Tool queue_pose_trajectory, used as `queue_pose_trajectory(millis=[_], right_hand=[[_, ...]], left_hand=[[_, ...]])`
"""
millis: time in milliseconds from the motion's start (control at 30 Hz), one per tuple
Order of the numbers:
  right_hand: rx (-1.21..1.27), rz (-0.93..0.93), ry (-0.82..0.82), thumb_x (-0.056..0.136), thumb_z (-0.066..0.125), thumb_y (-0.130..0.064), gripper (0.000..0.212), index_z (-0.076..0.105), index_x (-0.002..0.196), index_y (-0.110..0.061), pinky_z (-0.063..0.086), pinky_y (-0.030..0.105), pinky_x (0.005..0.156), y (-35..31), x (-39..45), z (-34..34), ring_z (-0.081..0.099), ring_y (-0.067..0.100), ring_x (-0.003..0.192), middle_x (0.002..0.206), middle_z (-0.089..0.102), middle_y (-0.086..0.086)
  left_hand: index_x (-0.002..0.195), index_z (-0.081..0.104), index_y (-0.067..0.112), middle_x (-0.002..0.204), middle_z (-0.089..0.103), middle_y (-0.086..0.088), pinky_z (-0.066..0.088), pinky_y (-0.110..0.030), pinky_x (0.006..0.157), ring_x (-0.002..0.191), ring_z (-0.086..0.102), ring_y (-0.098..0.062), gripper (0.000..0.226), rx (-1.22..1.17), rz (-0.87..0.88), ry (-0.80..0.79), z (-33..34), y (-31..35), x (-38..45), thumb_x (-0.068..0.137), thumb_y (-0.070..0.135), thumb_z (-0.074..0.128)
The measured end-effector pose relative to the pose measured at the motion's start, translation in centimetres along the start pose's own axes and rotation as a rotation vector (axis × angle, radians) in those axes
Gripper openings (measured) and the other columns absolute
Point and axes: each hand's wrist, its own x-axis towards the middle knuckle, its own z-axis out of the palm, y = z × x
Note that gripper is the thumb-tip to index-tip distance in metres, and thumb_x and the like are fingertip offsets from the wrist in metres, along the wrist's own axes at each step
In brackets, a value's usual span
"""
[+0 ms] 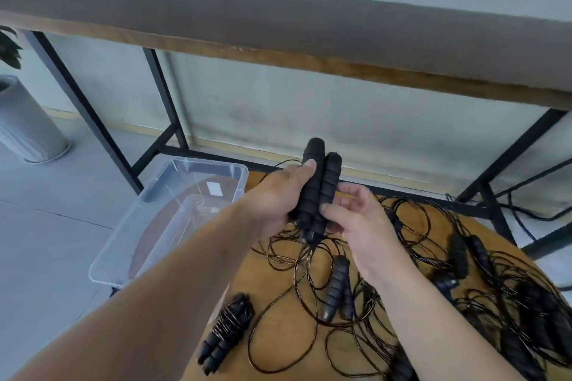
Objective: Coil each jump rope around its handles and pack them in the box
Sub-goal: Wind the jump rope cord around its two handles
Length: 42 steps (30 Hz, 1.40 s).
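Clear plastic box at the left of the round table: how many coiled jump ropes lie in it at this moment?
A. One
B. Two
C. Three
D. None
D. The clear box shows only its bare floor and a white label, while the single finished bundle lies on the table and both hands hold a pair of handles.

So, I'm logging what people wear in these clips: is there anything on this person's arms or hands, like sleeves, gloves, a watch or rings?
Nothing shows. Both forearms are bare as far up as the picture reaches, with no sleeve edge in view. The left hand and the right hand have no gloves, and no watch, band or ring can be seen on the wrists or fingers that show. The picture is slightly soft, so a very thin ring could be missed.
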Motion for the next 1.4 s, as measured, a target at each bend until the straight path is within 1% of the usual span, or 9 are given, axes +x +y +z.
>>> queue_pose_trajectory(millis=[233, 400, 533, 667, 767, 900, 1033, 1200, 1400], right_hand=[[-0.054, -0.138, 0.003, 0.087, 0.07, -0.007, 0.039, 0.054, 0.122, -0.017, 0.042, 0.029, 0.069, -6.1, -0.9, -0.5, 0.063, 0.017, 0.087, 0.103, 0.069, 0.006], [-0.106, -0.238, 0.001, 0.089, 0.069, -0.01, 0.042, 0.052, 0.126, -0.019, 0.044, 0.032, 0.074, -10.2, -1.3, -0.1, 0.064, 0.019, 0.095, 0.108, 0.068, 0.005], [-0.079, -0.334, 0.021, 0.088, 0.067, -0.008, 0.039, 0.055, 0.123, -0.018, 0.047, 0.034, 0.076, -14.0, -2.0, 0.1, 0.065, 0.017, 0.092, 0.104, 0.069, 0.002], [0.048, -0.359, 0.011, 0.091, 0.067, -0.015, 0.029, 0.06, 0.12, -0.015, 0.054, 0.032, 0.073, -16.9, -2.4, 0.1, 0.069, 0.02, 0.085, 0.105, 0.073, 0.007], [0.061, -0.355, -0.004, 0.092, 0.066, -0.012, 0.029, 0.061, 0.121, -0.01, 0.058, 0.028, 0.071, -17.6, -2.7, -0.1, 0.073, 0.019, 0.083, 0.103, 0.075, 0.007], [0.09, -0.305, 0.025, 0.094, 0.062, -0.014, 0.021, 0.065, 0.115, -0.01, 0.054, 0.029, 0.068, -17.7, -3.0, -1.0, 0.069, 0.018, 0.078, 0.095, 0.076, 0.008], [0.019, -0.269, 0.022, 0.095, 0.062, -0.014, 0.017, 0.065, 0.111, -0.012, 0.053, 0.032, 0.069, -18.0, -3.4, -2.1, 0.064, 0.021, 0.08, 0.097, 0.074, 0.009], [-0.108, -0.272, 0.029, 0.095, 0.061, -0.017, 0.013, 0.068, 0.106, -0.017, 0.047, 0.036, 0.077, -17.6, -4.0, -3.7, 0.067, 0.018, 0.082, 0.094, 0.076, 0.004], [-0.192, -0.269, 0.027, 0.095, 0.06, -0.019, 0.013, 0.07, 0.103, -0.016, 0.044, 0.036, 0.079, -17.2, -4.5, -5.2, 0.065, 0.017, 0.089, 0.093, 0.075, 0.001]], left_hand=[[0.127, 0.055, 0.01, 0.11, 0.071, -0.013, 0.057, -0.043, 0.086, 0.096, 0.07, -0.026, 0.038, -0.015, 0.088, -0.031, 2.3, 6.7, -3.1, 0.106, 0.038, 0.039], [0.124, 0.055, 0.012, 0.109, 0.071, -0.014, 0.058, -0.044, 0.082, 0.098, 0.07, -0.028, 0.037, 0.035, 0.208, -0.014, 2.9, 10.3, -4.9, 0.106, 0.039, 0.038], [0.126, 0.054, 0.011, 0.114, 0.071, -0.015, 0.055, -0.052, 0.091, 0.103, 0.07, -0.031, 0.039, 0.015, 0.331, -0.036, 3.1, 13.4, -6.0, 0.107, 0.039, 0.036], [0.128, 0.054, 0.005, 0.122, 0.067, -0.02, 0.057, -0.05, 0.087, 0.105, 0.069, -0.036, 0.041, -0.051, 0.37, -0.112, 3.0, 16.0, -7.1, 0.108, 0.034, 0.035], [0.127, 0.055, 0.0, 0.122, 0.067, -0.021, 0.06, -0.041, 0.08, 0.106, 0.069, -0.032, 0.04, -0.065, 0.355, -0.162, 2.9, 16.5, -7.6, 0.107, 0.03, 0.037], [0.124, 0.056, 0.0, 0.123, 0.065, -0.026, 0.051, -0.049, 0.093, 0.108, 0.066, -0.037, 0.037, -0.017, 0.302, -0.151, 2.6, 15.6, -7.3, 0.106, 0.029, 0.041], [0.127, 0.057, 0.005, 0.116, 0.069, -0.021, 0.053, -0.043, 0.087, 0.096, 0.069, -0.031, 0.039, -0.008, 0.274, -0.209, 3.8, 15.2, -7.6, 0.106, 0.033, 0.04], [0.129, 0.056, 0.008, 0.117, 0.069, -0.023, 0.051, -0.056, 0.097, 0.112, 0.065, -0.039, 0.049, -0.044, 0.177, -0.269, 5.2, 14.5, -8.0, 0.103, 0.046, 0.042], [0.13, 0.054, 0.008, 0.115, 0.07, -0.023, 0.056, -0.052, 0.089, 0.104, 0.069, -0.036, 0.057, -0.036, 0.1, -0.257, 6.4, 14.2, -8.2, 0.101, 0.054, 0.034]])
